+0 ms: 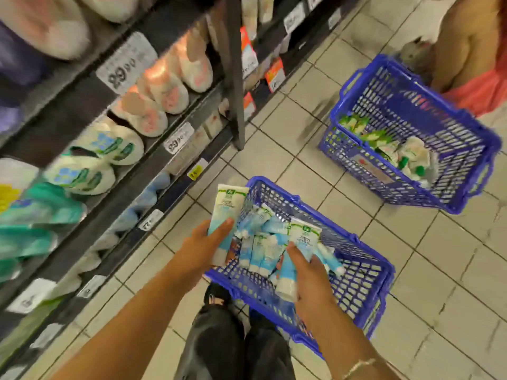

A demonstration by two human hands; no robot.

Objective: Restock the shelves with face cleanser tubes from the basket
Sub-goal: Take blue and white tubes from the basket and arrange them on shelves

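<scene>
Blue plastic basket (pixel 365 283) sits on the tiled floor (pixel 439 256) just right of the person's feet, holding a loose pile of face cleanser tubes (pixel 260 248), white fading to light blue.

Hands: left hand (pixel 204 246) grips one or more tubes (pixel 227 212) at the near-left rim of the basket, fingers curled across the lower body. Right hand (pixel 307 275) is down inside the basket, wrapped round a small bunch of tubes (pixel 299 242); the exact count cannot be told.

Step in hand, as judged: collecting stock from the basket, before any placement. Nothing from this batch is on the shelves yet.

Orientation: the left-hand tubes stand nearly upright in view, long axis running near to far, flat crimped end toward the far side and cap end hidden in the palm. The right-hand bunch lies on a similar axis, white cap ends pointing near, below the hand. The pile in the basket is mixed, most tubes angled with caps toward the near side.

Next move, as judged: lift both handfuls clear of the basket wall and carry them left to the shelves (pixel 115 165). The matching slot must be found first; the shelf stock is motion-blurred and labels are unreadable.

A second blue basket (pixel 452 149) with green-capped goods stands well apart on the far right, beside another person.
</scene>
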